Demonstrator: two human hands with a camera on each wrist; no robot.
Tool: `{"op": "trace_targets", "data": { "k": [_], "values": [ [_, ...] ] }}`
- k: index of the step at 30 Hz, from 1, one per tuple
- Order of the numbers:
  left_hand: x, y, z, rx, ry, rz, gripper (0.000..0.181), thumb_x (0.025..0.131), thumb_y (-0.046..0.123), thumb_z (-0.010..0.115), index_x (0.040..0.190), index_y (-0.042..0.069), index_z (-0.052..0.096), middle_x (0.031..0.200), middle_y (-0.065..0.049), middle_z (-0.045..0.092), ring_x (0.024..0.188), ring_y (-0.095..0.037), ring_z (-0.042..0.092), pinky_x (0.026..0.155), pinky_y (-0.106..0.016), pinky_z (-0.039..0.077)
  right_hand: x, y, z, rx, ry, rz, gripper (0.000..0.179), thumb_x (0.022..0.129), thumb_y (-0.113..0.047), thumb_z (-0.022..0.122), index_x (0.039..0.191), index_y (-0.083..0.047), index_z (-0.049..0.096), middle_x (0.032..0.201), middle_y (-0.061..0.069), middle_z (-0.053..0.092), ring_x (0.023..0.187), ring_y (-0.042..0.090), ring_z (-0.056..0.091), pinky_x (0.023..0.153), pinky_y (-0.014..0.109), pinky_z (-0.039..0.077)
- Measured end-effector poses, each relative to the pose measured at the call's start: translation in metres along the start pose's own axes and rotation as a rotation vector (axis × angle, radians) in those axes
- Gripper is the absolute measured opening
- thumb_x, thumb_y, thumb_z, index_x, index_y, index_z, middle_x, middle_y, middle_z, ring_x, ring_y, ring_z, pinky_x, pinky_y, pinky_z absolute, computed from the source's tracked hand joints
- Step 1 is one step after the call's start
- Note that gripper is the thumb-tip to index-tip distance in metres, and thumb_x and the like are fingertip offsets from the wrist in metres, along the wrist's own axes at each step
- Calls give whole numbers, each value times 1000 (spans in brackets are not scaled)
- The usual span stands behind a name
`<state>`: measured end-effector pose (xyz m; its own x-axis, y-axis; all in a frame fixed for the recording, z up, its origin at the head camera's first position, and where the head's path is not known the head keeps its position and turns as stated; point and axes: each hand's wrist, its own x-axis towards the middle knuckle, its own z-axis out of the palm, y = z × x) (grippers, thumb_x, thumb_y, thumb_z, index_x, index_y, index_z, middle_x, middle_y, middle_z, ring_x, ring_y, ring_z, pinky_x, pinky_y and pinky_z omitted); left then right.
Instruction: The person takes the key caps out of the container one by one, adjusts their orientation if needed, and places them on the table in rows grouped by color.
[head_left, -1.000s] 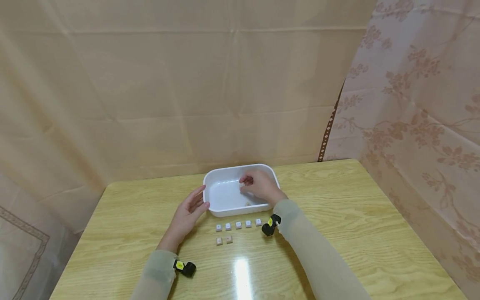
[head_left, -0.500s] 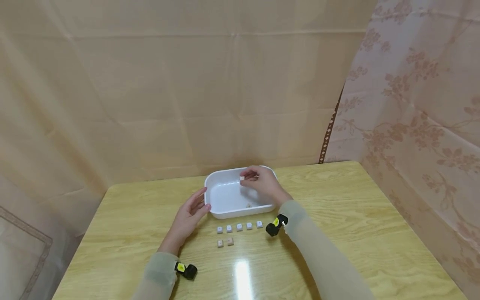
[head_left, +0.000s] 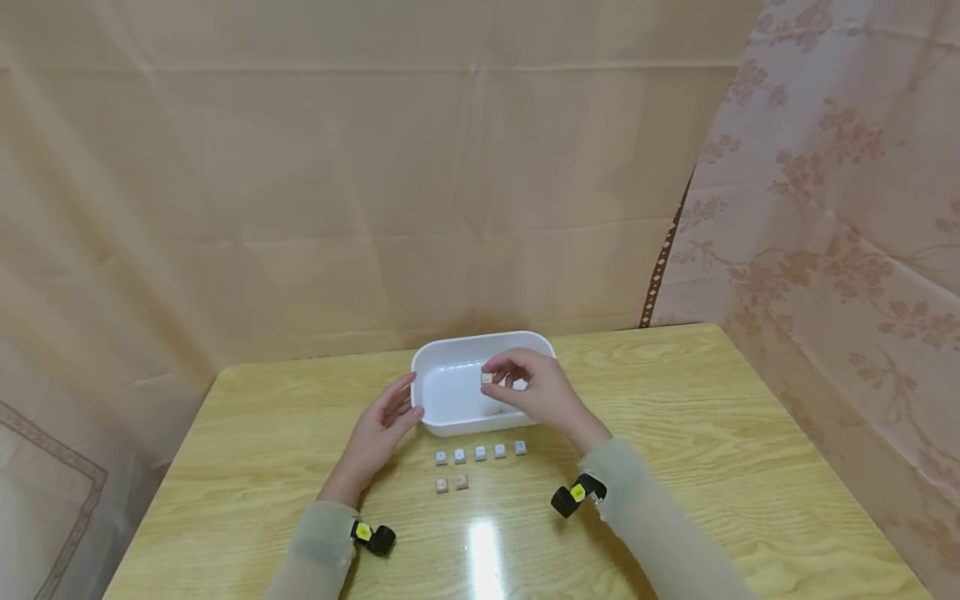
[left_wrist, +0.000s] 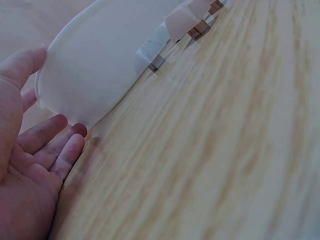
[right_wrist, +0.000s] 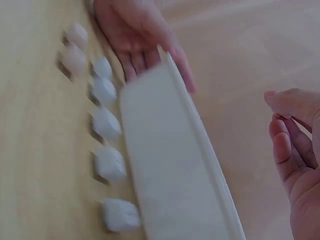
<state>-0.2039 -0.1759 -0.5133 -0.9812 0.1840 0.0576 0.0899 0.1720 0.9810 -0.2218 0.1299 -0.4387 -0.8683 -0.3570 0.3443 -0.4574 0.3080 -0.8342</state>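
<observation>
In the head view my right hand (head_left: 546, 390) pinches a small pale keycap (head_left: 487, 378) between thumb and fingertips, above the white plastic tray (head_left: 457, 427). The right wrist view shows that hand's curled fingers (right_wrist: 283, 147), with the keycap mostly hidden. My left hand (head_left: 377, 429) rests against the tray's left end, its fingers spread and relaxed. Seen from the left wrist, one digit touches the rim and other fingertips (left_wrist: 75, 145) lie by the outer wall. In front of the tray stands a row of several white keycaps (head_left: 480, 453), with two beige keycaps (head_left: 462, 481) nearer me.
The tray stands near the back of a wood-grain table (head_left: 637, 417), close to a beige cloth (head_left: 337, 208) hanging behind. A flowered cloth (head_left: 847, 208) hangs at the right. Light glares on the table (head_left: 486, 558) nearer the front.
My right hand has lifted the keycap from inside the tray and drawn it back toward me. The left hand has stayed at the tray's left end.
</observation>
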Motion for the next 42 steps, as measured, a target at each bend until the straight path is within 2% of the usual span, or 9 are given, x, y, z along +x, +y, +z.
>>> {"op": "trace_targets", "data": {
  "k": [6, 11, 16, 24, 31, 37, 42],
  "values": [
    [1, 0, 2, -3, -12, 5, 63, 108, 14, 73, 166, 12, 47, 166, -21, 50, 148, -41, 54, 112, -22, 51, -37, -5, 11, 70, 6, -36, 21, 92, -5, 89, 110, -11, 80, 101, -1, 76, 87, 14, 69, 79, 33, 64],
    [4, 1, 5, -34, -24, 18, 63, 107, 9, 72, 165, 9, 47, 164, -23, 51, 148, -41, 54, 111, -22, 52, -60, -6, 17, 71, 4, -7, 23, 91, -4, 89, 109, -14, 81, 102, -4, 76, 86, 18, 70, 78, 29, 63],
    [5, 2, 7, -37, -27, 15, 64, 106, 7, 73, 165, 9, 48, 163, -24, 52, 147, -42, 54, 109, -20, 52, -75, -8, 21, 59, -8, 27, 24, 90, -6, 90, 111, -11, 81, 104, -4, 78, 86, 26, 71, 75, 28, 62],
    [3, 3, 1, 7, -9, 4, 64, 106, 14, 75, 165, 12, 49, 164, -21, 51, 148, -40, 54, 111, -20, 50, -83, -7, 32, 71, -59, 80, 22, 92, -7, 89, 112, -12, 80, 101, -2, 78, 87, 10, 71, 72, 25, 61],
    [0, 4, -2, 5, -5, -8, 63, 107, 16, 75, 164, 12, 49, 164, -21, 52, 149, -39, 53, 113, -21, 49, -88, 1, 41, 64, -115, 178, 22, 91, -6, 88, 111, -12, 80, 96, -1, 78, 82, 8, 69, 70, 24, 59],
    [1, 4, -1, 3, -9, -9, 64, 107, 17, 75, 165, 13, 49, 165, -21, 51, 149, -40, 53, 115, -26, 49, -91, 5, 46, 53, -121, 185, 22, 89, -7, 89, 109, -9, 80, 91, -4, 76, 80, 7, 69, 70, 25, 60],
    [2, 4, 1, -2, -11, -7, 64, 107, 16, 75, 165, 13, 49, 165, -22, 51, 149, -40, 53, 115, -27, 50, -94, 7, 47, 8, -126, 201, 20, 89, -11, 91, 107, -13, 82, 92, -4, 74, 78, 6, 66, 69, 24, 58]
  ]
}}
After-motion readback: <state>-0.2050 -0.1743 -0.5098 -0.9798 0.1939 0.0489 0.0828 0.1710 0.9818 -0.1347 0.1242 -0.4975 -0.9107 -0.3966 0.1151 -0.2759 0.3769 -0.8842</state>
